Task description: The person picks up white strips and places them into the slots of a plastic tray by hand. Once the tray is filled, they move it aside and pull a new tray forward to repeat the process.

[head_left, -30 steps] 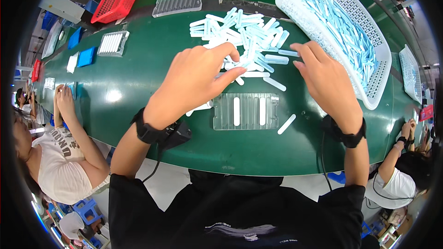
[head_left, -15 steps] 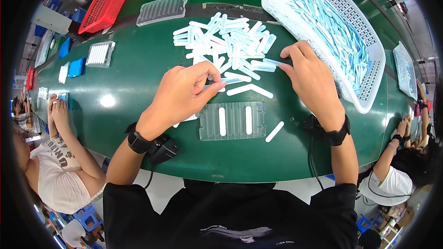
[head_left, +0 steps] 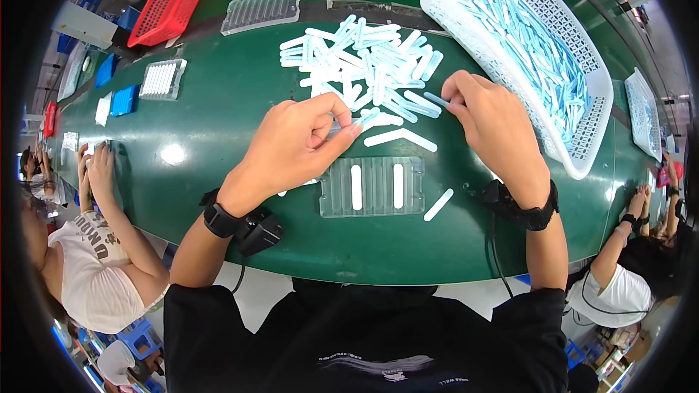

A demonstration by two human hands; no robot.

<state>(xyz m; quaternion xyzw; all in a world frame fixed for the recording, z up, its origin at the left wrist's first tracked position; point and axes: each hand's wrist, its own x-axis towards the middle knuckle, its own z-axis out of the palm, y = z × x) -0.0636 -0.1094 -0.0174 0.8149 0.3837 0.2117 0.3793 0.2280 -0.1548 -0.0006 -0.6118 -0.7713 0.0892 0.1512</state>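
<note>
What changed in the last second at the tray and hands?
The left hand drew back off the pile of white sticks, fingers now pinching one. The right hand shifted slightly, pinching another at the pile's edge. The clear tray keeps two filled slots; the loose stick beside it has not moved.

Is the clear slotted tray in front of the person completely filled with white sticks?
No, the clear slotted tray holds only two white sticks, and its other grooves are empty.

Single head-worn fisheye view, looking steeply down from above the person's own chest onto a green worktable close below. Both forearms enter from the lower edge; straight table edges bow toward the dark circular rim, where seated co-workers appear at either side.
</note>
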